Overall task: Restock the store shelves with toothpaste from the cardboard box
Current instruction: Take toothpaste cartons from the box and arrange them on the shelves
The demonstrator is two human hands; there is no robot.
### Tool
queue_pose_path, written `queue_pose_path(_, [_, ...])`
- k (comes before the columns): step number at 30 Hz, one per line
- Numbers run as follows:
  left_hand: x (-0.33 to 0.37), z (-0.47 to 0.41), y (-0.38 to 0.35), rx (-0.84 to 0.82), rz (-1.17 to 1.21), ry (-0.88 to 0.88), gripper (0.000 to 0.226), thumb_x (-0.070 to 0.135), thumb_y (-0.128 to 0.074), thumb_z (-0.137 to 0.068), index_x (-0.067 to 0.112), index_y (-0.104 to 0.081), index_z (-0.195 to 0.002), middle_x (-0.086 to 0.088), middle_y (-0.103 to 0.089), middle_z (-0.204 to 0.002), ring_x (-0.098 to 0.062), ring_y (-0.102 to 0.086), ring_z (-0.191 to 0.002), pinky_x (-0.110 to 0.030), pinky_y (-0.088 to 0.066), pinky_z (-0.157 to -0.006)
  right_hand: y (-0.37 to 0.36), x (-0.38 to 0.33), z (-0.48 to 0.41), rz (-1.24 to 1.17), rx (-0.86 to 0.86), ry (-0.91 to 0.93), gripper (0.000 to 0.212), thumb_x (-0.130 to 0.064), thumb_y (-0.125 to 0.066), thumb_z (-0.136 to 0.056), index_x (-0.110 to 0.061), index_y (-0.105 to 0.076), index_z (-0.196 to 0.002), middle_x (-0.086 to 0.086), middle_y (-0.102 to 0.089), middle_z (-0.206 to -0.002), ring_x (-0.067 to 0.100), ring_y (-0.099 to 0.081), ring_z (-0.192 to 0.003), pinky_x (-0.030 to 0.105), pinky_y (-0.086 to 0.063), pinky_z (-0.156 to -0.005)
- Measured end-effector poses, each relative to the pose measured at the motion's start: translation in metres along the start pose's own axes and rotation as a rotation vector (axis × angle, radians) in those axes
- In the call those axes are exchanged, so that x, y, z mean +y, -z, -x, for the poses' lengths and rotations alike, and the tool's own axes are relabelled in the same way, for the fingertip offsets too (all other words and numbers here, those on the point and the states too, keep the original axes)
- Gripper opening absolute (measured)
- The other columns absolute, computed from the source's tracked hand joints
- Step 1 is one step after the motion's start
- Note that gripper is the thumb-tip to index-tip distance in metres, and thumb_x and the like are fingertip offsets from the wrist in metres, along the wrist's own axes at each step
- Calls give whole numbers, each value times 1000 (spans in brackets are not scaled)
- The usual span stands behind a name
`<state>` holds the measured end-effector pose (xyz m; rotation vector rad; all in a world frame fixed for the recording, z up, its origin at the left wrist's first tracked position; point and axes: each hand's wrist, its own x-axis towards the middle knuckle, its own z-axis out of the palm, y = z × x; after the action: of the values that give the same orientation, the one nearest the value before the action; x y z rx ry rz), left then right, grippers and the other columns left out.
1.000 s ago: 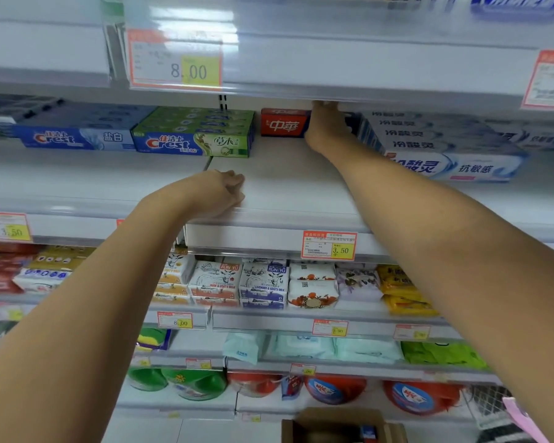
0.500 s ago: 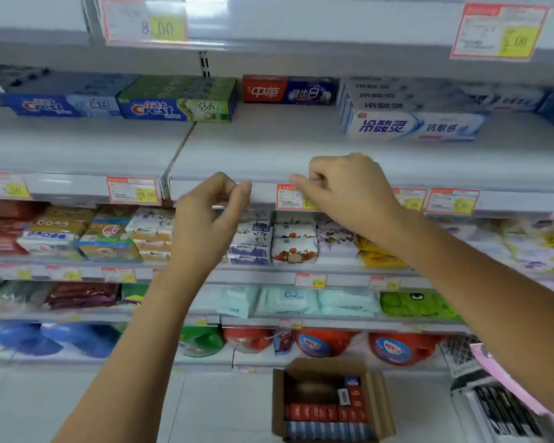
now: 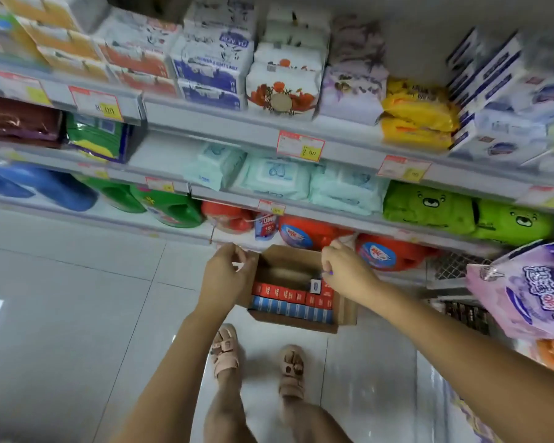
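Note:
An open cardboard box (image 3: 344, 310) stands on the tiled floor by the bottom shelf. Inside it lie rows of toothpaste cartons (image 3: 290, 302), red ones above blue ones, with part of the box bare. My left hand (image 3: 226, 273) hovers over the box's left edge, fingers loosely curled, with nothing in it. My right hand (image 3: 346, 266) hangs over the box's far right corner, fingers bent downward and apart, holding nothing. The toothpaste shelf is out of view above.
Shelves (image 3: 224, 123) ahead carry soap packs, wet wipes (image 3: 279, 177), green packs and detergent jugs (image 3: 170, 206). A wire basket (image 3: 458, 270) and pink-purple packs (image 3: 531, 289) crowd the right. My sandalled feet (image 3: 256, 362) stand just behind the box.
The view has swung down from the toothpaste shelf to the floor. Both hands have dropped from the shelf edge to just above the cardboard box.

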<state>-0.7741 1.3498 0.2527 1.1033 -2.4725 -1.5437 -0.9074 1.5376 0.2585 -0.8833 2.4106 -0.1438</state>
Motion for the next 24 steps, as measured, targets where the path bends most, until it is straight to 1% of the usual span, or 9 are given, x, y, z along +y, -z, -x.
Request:
queue_pose_path(5, [-89,-24,-66,-88,-80,137,15,21,-61,-89,11,-53,-80,-3,-63,-90,-16,-60,-84,-13,-39,-59,-105,55,-44,-98,-74,-223,24,-14,-65,-84,-23,-44,-77,-1,-55,-92,10,-55,-76,25,-50,-68])
queue_pose_path(7, [-122,-36,-90,-94,-86,168,13,19,-60,-88,9,-54,-84,-5,-63,-91,-19,-61,-86,-21,-46,-63,-153,76,-65,-166,-149,-302,21,-17,-67,-83,-15,-52,-96,6,-62,-97,17,-61,-83,34,-54,-75])
queue_pose_path(10, [-165,-55,-122,-91,-125,190,13,16,-59,-89,5,-57,-96,-6,-62,-97,-24,-60,-88,-30,-46,-70,-216,93,-95,-234,-272,-390,37,-18,-62,-87,-8,-51,-121,13,-59,-116,30,-57,-107,38,-48,-92])
queue_pose_path(13, [-217,-71,-147,-119,-246,172,24,8,-58,-88,0,-57,-110,-13,-60,-105,-32,-59,-95,-37,-47,-79,-273,95,-128,-232,-286,-344,38,-22,-65,-86,-18,-50,-120,8,-58,-115,29,-58,-108,39,-48,-93])
queue_pose_path(15, [-256,-79,-161,-138,-312,160,40,9,-64,-83,1,-56,-121,-16,-57,-121,-35,-54,-114,-37,-45,-92,-304,91,-153,-196,-264,-272,47,-19,-68,-84,-23,-47,-126,7,-55,-124,26,-57,-111,40,-48,-93])
queue_pose_path(17, [-288,-80,-174,-194,-400,138,66,14,-69,-80,8,-42,-140,-11,-38,-147,-33,-28,-140,-41,-30,-112,-327,84,-177,-154,-241,-170,56,-13,-67,-84,-23,-44,-134,7,-51,-134,26,-51,-120,37,-44,-97])
queue_pose_path(19, [-306,-78,-184,-235,-438,125,78,21,-67,-84,15,-25,-149,-3,-16,-158,-24,-10,-147,-39,-16,-118,-348,76,-202,-107,-228,-86,60,-7,-63,-84,-21,-42,-138,8,-47,-138,27,-48,-124,35,-42,-97])
queue_pose_path(21, [-318,-76,-193,-248,-359,167,81,26,-63,-88,19,-13,-152,3,-5,-160,-20,-15,-146,-32,-21,-116,-367,69,-224,-92,-224,-70,62,-6,-62,-85,-20,-39,-141,8,-45,-141,28,-47,-126,34,-40,-98])
queue_pose_path(24, [-330,-77,-201,-286,-273,223,80,28,-56,-93,25,-2,-152,9,-2,-160,-22,-40,-134,-30,-36,-105,-393,59,-245,-150,-257,-119,62,-16,-65,-88,-19,-38,-143,10,-49,-140,26,-49,-124,33,-39,-99])
